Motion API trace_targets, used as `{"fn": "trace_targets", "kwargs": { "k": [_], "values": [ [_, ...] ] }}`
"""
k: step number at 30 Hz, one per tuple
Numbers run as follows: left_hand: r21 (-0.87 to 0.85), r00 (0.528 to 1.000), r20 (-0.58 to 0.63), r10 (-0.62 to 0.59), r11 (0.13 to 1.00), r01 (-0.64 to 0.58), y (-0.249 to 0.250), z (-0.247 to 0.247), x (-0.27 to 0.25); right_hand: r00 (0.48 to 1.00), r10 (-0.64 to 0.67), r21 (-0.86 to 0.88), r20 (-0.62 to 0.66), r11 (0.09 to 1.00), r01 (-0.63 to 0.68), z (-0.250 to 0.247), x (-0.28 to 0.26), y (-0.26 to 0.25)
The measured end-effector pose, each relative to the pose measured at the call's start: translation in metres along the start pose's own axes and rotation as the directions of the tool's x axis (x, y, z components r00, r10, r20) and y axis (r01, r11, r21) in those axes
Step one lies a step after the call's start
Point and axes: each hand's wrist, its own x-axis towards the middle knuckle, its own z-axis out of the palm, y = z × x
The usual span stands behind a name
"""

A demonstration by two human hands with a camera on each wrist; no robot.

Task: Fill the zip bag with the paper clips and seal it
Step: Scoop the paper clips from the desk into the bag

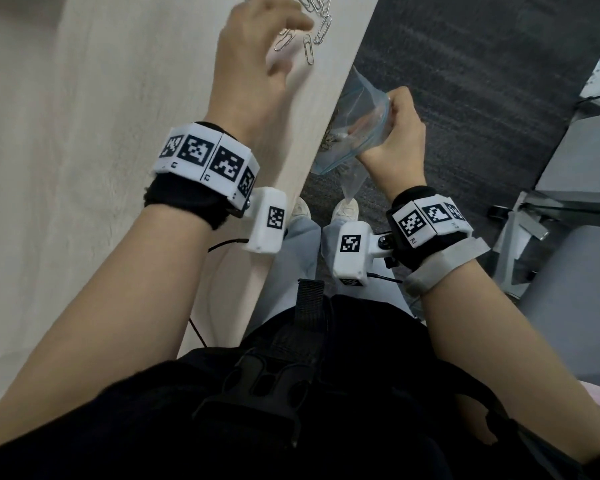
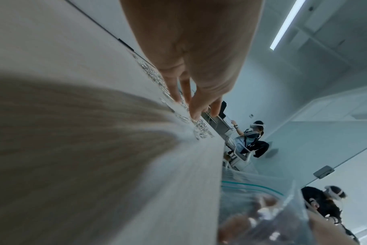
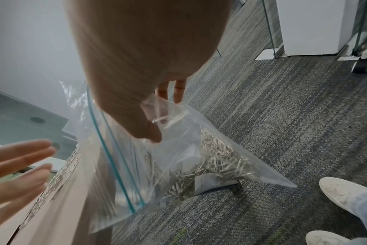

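Head view first, from the left: our left hand [image 1: 257,53] hovers over the far right corner of the pale wooden desk [image 1: 101,133], fingers loosely spread and relaxed, gripping nothing that we can see, with its fingertips [image 2: 194,112] down among the loose paper clips [image 1: 314,27] scattered along that edge. Just off the desk's right edge, over the grey carpet [image 1: 465,81], our right hand [image 1: 397,133] pinches the rim of the clear zip bag [image 1: 347,126], thumb inside the mouth and fingers outside, so the blue-green zip strip [image 3: 113,162] gapes toward the desk edge. The right wrist view shows a heap of clips [image 3: 212,164] already lying in the bag's lower corner, together with a small white slip of paper whose print we cannot read. We judge the filling step to be under way, with the seal still undone. Next, we reckon, the left hand needs to rake or pick up the remaining clips and bring them over the edge into the mouth, while the right keeps the opening wide and close below the edge so none drop to the carpet.
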Motion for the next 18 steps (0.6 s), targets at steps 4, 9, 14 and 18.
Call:
{"fn": "trace_targets", "kwargs": {
  "k": [4,9,14,18],
  "values": [
    [0.331,0.997,0.079,-0.013,0.943,-0.014,-0.018,0.002,0.014,1.0,-0.007,0.005,-0.002,1.0,0.007,-0.001,0.003,0.001],
    [0.541,0.966,0.238,-0.1,0.84,-0.046,-0.019,0.011,0.024,1.0,-0.001,-0.002,-0.001,1.0,0.001,-0.003,0.007,0.004],
    [0.549,0.953,0.29,-0.089,0.831,-0.09,-0.015,0.016,0.021,1.0,0.019,-0.011,-0.007,1.0,-0.019,-0.004,0.012,0.003],
    [0.366,0.967,0.247,-0.055,0.93,-0.041,-0.012,0.009,0.013,1.0,0.022,-0.017,-0.007,1.0,-0.022,-0.004,0.015,0.0]
  ]
}}
